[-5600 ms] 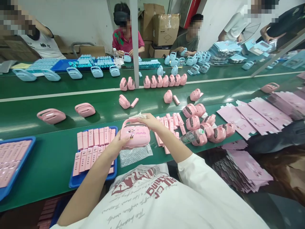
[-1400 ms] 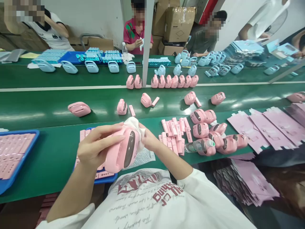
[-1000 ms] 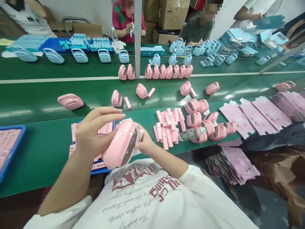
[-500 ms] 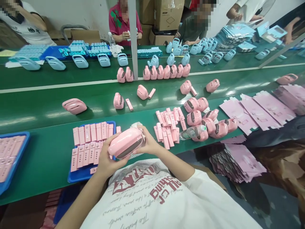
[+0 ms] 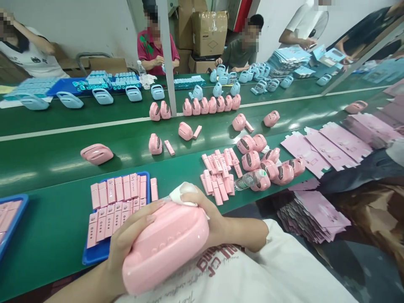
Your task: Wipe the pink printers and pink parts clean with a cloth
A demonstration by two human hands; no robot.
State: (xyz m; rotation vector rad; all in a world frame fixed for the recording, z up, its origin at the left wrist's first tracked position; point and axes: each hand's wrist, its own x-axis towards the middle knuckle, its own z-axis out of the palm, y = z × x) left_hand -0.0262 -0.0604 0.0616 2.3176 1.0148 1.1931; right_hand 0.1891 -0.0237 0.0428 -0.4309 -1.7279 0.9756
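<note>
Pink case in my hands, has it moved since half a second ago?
Yes. The pink case has moved down the picture: its lowest part now sits below the near edge of the blue tray beside it; before, it was above.

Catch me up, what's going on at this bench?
The person's left hand grips a glossy pink case, while the right hand holds a white cloth against its far side. On the bench, a blue tray with pink sticks sits to the left; a loose pile of similar sticks and a cluster of pink cases lie to the right. Co-workers across the belt are by light blue cases.
</note>
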